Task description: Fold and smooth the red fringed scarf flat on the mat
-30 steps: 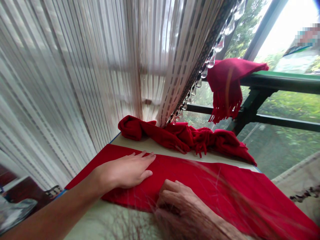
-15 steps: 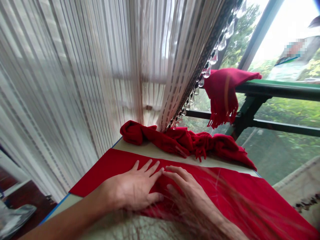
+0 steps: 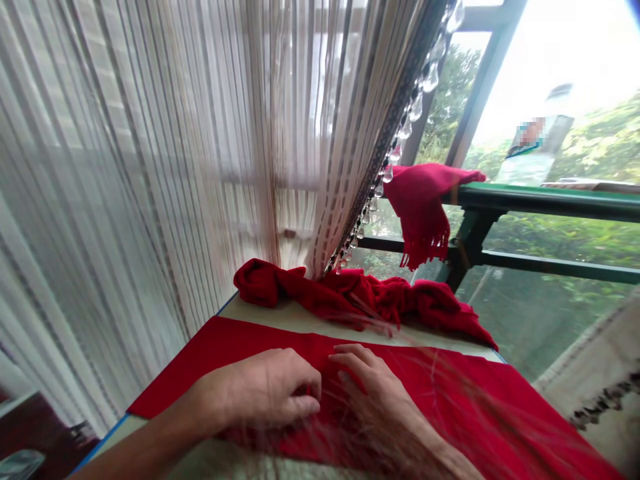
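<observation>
A red cloth (image 3: 450,393) lies spread flat across the pale table. My left hand (image 3: 260,387) is over its middle with the fingers curled under and the thumb tip close to the index finger. Whatever may be between those fingertips is hidden. Just to the right, my right hand (image 3: 375,387) rests on the same cloth, its fingers loosely stretched and apart, holding nothing visible. Behind the cloth, a crumpled red scarf (image 3: 360,300) with fringes lies along the table's far edge.
Another fringed red scarf (image 3: 420,207) hangs over the dark green rail (image 3: 545,203) by the window. A striped sheer curtain (image 3: 175,167) with a beaded edge drops behind the table on the left. Loose hair strands blur the lower foreground.
My left hand has gone from spread, flat fingers to curled ones. My right hand stays nearly in place on the cloth. The view has shifted slightly to the right and up.
</observation>
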Available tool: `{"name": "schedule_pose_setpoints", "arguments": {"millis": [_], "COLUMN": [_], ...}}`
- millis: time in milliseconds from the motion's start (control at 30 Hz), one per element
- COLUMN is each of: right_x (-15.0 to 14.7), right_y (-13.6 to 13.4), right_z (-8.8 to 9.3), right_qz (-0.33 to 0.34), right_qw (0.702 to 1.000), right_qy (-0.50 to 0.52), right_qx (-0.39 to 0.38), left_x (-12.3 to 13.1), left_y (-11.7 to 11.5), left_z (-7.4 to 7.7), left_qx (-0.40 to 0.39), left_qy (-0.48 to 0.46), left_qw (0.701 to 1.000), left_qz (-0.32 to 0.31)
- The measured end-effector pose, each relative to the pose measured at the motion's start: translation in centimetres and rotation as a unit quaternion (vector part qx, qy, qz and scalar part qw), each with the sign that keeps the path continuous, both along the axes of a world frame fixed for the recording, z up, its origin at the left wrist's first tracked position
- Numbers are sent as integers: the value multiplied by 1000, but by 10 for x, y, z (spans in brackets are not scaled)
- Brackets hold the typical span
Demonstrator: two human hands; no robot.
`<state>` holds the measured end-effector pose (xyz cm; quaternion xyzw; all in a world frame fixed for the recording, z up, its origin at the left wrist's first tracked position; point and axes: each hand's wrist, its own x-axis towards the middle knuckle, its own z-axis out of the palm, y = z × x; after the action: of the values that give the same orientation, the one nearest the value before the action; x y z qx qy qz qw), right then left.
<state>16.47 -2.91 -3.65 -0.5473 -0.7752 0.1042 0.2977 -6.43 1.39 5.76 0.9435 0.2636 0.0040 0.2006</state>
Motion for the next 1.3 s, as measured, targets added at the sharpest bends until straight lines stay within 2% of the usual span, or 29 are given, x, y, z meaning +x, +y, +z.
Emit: {"name": "schedule_pose_setpoints", "arguments": {"millis": [67, 233, 367, 500, 667, 933, 1067, 1200, 1300], "right_x": [1, 2, 4, 5, 7, 7, 10, 18, 24], "right_y": [-2, -6, -5, -5, -3, -6, 1, 12, 17], "right_z": [4, 16, 20, 22, 21, 21, 4, -21, -31], "right_qz": [-10, -16, -29, -28, 1, 13, 54, 52, 68], "right_qw": [1000, 999, 998, 996, 991, 987, 984, 983, 979], "right_qy": [-3, -28, -52, -81, -110, -143, -166, -172, -185], "right_qx": [-2, 5, -9, -36, -71, -69, -35, 38, 44], "left_x": [0, 9, 15, 16, 17, 15, 13, 12, 10], "left_y": [12, 28, 35, 36, 31, 26, 25, 25, 26], "left_z": [-5, -23, -46, -59, -56, -47, -45, -46, -49], "left_qx": [15, 114, 115, 60, 50, 41, 32, 24, 27], "left_qy": [-4, -106, -117, -33, 42, 25, 28, 27, 26], "left_qw": [999, 983, 985, 997, 997, 998, 998, 998, 998], "left_qz": [29, 99, 62, 48, 47, 44, 43, 43, 42]}}
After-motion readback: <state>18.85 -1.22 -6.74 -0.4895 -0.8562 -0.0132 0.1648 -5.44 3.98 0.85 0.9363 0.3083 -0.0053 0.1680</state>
